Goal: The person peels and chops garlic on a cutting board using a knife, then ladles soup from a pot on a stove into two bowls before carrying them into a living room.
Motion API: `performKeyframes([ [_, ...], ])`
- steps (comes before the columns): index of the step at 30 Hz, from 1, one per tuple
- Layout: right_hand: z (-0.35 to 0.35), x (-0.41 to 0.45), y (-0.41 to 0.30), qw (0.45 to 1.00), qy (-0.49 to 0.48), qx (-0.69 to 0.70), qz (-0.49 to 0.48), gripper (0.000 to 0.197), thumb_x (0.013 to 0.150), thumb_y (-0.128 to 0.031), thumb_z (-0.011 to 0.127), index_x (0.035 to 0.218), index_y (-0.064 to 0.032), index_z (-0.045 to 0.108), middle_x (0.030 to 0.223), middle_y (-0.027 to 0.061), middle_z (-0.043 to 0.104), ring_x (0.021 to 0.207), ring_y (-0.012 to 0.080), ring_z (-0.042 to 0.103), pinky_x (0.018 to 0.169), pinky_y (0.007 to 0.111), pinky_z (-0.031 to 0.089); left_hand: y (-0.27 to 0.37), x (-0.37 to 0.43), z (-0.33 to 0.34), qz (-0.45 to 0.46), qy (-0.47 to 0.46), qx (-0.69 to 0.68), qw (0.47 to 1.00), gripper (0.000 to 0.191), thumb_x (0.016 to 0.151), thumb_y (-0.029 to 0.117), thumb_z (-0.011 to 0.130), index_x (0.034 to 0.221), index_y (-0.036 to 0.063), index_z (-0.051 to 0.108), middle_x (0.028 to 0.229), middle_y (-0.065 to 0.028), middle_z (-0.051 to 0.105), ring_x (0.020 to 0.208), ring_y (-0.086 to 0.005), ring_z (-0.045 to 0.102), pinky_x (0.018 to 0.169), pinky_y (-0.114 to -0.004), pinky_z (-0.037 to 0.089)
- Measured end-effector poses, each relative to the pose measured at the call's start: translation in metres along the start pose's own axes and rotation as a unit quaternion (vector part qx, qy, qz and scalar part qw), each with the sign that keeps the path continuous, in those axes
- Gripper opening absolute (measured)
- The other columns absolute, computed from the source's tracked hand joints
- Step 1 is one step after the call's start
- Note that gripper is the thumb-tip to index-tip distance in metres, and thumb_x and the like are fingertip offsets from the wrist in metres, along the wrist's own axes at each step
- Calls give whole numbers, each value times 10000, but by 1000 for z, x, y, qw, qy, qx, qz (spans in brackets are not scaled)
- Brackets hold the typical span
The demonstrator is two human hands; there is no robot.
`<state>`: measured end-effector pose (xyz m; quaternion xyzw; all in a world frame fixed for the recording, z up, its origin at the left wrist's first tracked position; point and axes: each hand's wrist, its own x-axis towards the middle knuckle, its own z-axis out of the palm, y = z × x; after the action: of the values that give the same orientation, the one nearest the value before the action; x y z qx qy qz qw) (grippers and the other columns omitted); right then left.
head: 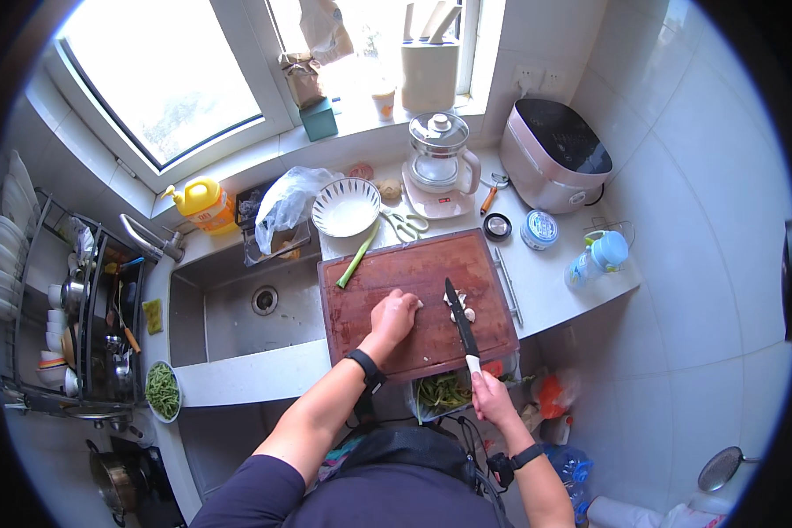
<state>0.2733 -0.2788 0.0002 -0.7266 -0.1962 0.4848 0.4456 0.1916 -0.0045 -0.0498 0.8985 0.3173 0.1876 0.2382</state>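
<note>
A reddish-brown cutting board (396, 264) lies on the counter before me. My left hand (395, 317) rests on its middle, its fingertips pinching a small white piece that looks like a garlic clove (420, 304). My right hand (492, 396), at the board's front right edge, grips the white handle of a kitchen knife (462, 323). The dark blade points away from me over the board, beside garlic cloves and peelings (469, 315). A green onion stalk (359, 256) lies across the board's back left corner.
Left of the board is a steel sink (237, 330); a bowl of cut green beans (163, 391) stands farther left. Behind are a patterned bowl (346, 207), kitchen scissors (406, 226) and a glass kettle (437, 168). A rice cooker (554, 155) and a bottle (596, 257) stand right. Greens (442, 391) sit below the board's front edge.
</note>
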Motion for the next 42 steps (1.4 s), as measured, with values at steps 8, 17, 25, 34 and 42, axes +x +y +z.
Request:
performKeyframes([
  [8, 30, 2, -7, 868, 214, -300, -334, 327, 937, -320, 585, 858, -34, 449, 604, 193, 575, 577, 403, 617, 479, 469, 475, 1, -77, -37, -65, 41, -92, 993, 602, 824, 193, 706, 1359, 41, 476, 840, -98, 610, 755, -272, 618, 669, -382, 510],
  [17, 33, 4, -8, 883, 127, -400, -208, 353, 954, -370, 529, 863, -30, 489, 604, 209, 604, 578, 421, 620, 500, 519, 481, -26, -109, -81, -181, 42, -133, 974, 528, 853, 165, 677, 1312, -18, 494, 826, -120, 634, 752, -275, 620, 718, -369, 510],
  [25, 23, 4, -13, 880, 114, -430, -167, 374, 941, -383, 532, 858, -19, 516, 644, 255, 608, 638, 454, 624, 559, 539, 492, -10, -114, -81, -171, 33, -170, 970, 462, 853, 144, 664, 1268, -10, 532, 823, -113, 635, 732, -266, 620, 699, -364, 512],
  [34, -10, 27, -37, 884, 222, -367, -187, 358, 943, -394, 528, 853, -48, 514, 687, 276, 620, 681, 473, 623, 581, 557, 479, -10, -122, -81, -136, 15, -147, 980, 349, 850, 139, 655, 1173, 21, 601, 858, -133, 647, 760, -278, 634, 701, -366, 514],
  [42, -55, 115, -57, 844, 245, -445, -171, 327, 898, -382, 588, 914, -56, 582, 833, 230, 646, 809, 435, 630, 694, 533, 502, -9, -130, -85, -128, 22, -144, 981, 289, 855, 134, 650, 1120, 20, 631, 857, -137, 647, 744, -277, 633, 691, -361, 517],
])
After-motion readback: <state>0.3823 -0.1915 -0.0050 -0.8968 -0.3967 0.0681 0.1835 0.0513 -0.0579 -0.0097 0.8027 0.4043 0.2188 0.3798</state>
